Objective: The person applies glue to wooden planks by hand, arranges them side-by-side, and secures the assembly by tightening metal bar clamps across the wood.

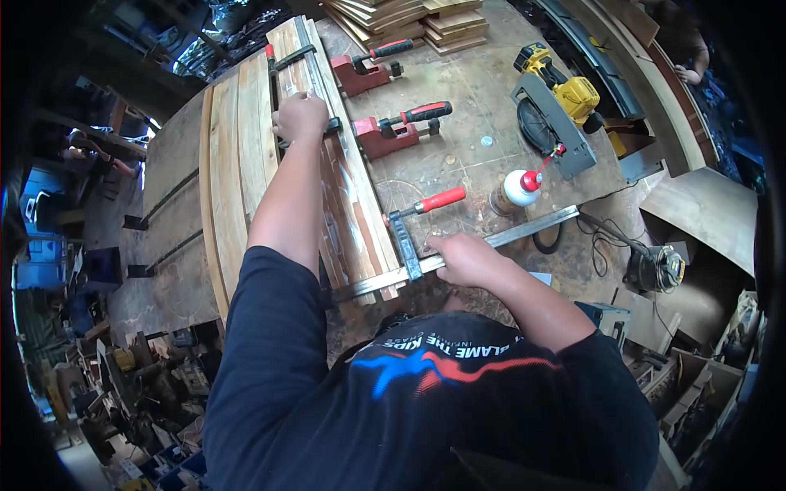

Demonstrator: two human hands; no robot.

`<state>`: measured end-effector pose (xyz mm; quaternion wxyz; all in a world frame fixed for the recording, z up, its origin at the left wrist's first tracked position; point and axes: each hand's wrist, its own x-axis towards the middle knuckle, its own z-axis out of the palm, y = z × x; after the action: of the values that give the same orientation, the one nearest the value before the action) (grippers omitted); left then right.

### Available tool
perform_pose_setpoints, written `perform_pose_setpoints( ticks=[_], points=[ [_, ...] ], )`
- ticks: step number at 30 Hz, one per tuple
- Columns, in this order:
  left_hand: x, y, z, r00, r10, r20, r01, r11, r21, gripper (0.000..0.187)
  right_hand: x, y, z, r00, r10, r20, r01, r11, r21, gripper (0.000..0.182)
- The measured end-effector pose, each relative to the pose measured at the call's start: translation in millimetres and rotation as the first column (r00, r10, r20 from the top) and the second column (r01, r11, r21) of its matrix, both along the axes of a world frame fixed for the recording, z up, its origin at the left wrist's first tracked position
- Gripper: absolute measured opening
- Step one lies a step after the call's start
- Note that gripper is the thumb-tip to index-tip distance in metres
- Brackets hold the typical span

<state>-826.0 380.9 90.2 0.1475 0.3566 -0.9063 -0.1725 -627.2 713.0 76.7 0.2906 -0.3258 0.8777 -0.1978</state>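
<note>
My left hand [301,117] is closed over the bundle of wooden strips [352,184], near a dark clamp jaw; what its fingers grip is hidden. White glue-like smears show on the strips. My right hand [465,260] is closed around the metal bar [524,227] of a bar clamp, just right of its sliding jaw [404,245]. The red handle [440,200] of this clamp points up and right. Two red clamps [360,75] [386,137] with black-and-red handles sit against the right side of the strips. A further clamp [293,57] crosses their far end.
A white glue bottle [521,186] with a red cap stands right of the clamps. Behind it lies a yellow circular saw [565,102]. Stacked boards [454,24] occupy the far edge, long planks [223,155] the left. Another person's hand [688,75] shows at the upper right.
</note>
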Motion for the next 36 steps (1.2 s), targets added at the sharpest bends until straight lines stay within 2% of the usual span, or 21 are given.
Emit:
perform_pose_setpoints(
  ticks=[7, 8, 11, 13, 15, 16, 17, 18, 19, 22, 25, 27, 29, 31, 33, 34, 36],
  points=[
    [30.4, -55.7, 4.7, 0.996, -0.080, 0.045, 0.081, 0.997, -0.010, 0.037, -3.0, 0.9, 8.0, 0.998, 0.053, 0.028, -0.055, 0.996, 0.065, 0.052],
    [41.8, -59.3, 10.0, 0.993, -0.111, 0.029, 0.112, 0.993, -0.047, 0.040, -2.8, 2.5, 7.0, 0.998, 0.063, 0.017, -0.064, 0.996, 0.054, 0.053],
    [88.0, -70.1, 33.9, 0.988, -0.149, -0.032, 0.151, 0.986, 0.070, 0.042, -2.4, 9.6, 8.9, 0.991, 0.099, -0.085, -0.098, 0.995, 0.016, 0.054],
    [131.6, -94.9, 25.0, 0.964, -0.211, -0.165, 0.209, 0.978, -0.025, 0.045, -1.7, 15.9, 11.4, 0.986, 0.099, -0.137, -0.101, 0.995, -0.011, 0.055],
    [196.8, -96.5, 37.5, 0.964, -0.161, -0.213, 0.180, 0.981, 0.070, 0.045, -1.6, 23.4, 16.2, 0.985, 0.068, -0.157, -0.076, 0.996, -0.043, 0.055],
    [229.2, -103.7, 32.3, 0.980, -0.035, -0.193, 0.068, 0.984, 0.164, 0.047, -0.7, 26.1, 22.5, 0.985, 0.048, -0.166, -0.059, 0.996, -0.059, 0.055],
    [266.5, -125.5, 10.5, 0.964, -0.050, -0.260, 0.099, 0.979, 0.177, 0.048, 0.1, 29.2, 27.0, 0.985, 0.038, -0.168, -0.057, 0.993, -0.108, 0.056],
    [306.3, -130.9, -2.8, 0.940, 0.068, -0.334, 0.016, 0.970, 0.242, 0.048, 1.3, 31.6, 30.4, 0.986, 0.032, -0.166, -0.058, 0.986, -0.157, 0.056],
    [346.1, -110.2, 5.5, 0.916, 0.184, -0.357, -0.074, 0.951, 0.300, 0.045, 2.9, 33.8, 33.7, 0.987, 0.027, -0.159, -0.060, 0.977, -0.206, 0.056],
    [459.2, -95.1, -32.2, 0.866, 0.402, -0.298, -0.295, 0.891, 0.344, 0.039, 5.9, 41.7, 49.4, 0.983, 0.016, -0.184, -0.079, 0.937, -0.340, 0.051],
    [551.5, -73.4, -70.8, 0.854, 0.456, -0.249, -0.391, 0.880, 0.271, 0.037, 3.1, 58.0, 59.5, 0.949, -0.168, -0.266, -0.037, 0.781, -0.623, 0.044],
    [602.3, -53.0, -92.1, 0.845, 0.478, -0.241, -0.445, 0.877, 0.178, 0.037, -4.5, 75.5, 57.5, 0.852, -0.445, -0.274, 0.115, 0.671, -0.733, 0.037],
    [637.6, -36.4, -111.7, 0.781, 0.575, -0.245, -0.538, 0.818, 0.204, 0.039, -16.3, 88.2, 56.7, 0.751, -0.632, -0.193, 0.223, 0.518, -0.826, 0.033],
    [663.4, -21.4, -123.6, 0.750, 0.626, -0.215, -0.598, 0.780, 0.185, 0.039, -26.7, 97.5, 50.6, 0.719, -0.695, -0.025, 0.306, 0.348, -0.886, 0.029],
    [673.6, -13.1, -136.0, 0.751, 0.637, -0.175, -0.626, 0.771, 0.121, 0.039, -13.8, 87.5, 62.6, 0.752, -0.658, -0.025, 0.209, 0.274, -0.939, 0.029],
    [688.5, -18.9, -150.6, 0.750, 0.651, -0.117, -0.634, 0.758, 0.153, 0.039, -5.5, 79.1, 65.5, 0.780, -0.626, -0.025, 0.180, 0.263, -0.948, 0.030],
    [706.9, -34.4, -175.2, 0.817, 0.574, -0.057, -0.560, 0.813, 0.161, 0.040, 9.6, 59.0, 68.8, 0.815, -0.577, -0.054, 0.163, 0.318, -0.934, 0.029]
  ],
)
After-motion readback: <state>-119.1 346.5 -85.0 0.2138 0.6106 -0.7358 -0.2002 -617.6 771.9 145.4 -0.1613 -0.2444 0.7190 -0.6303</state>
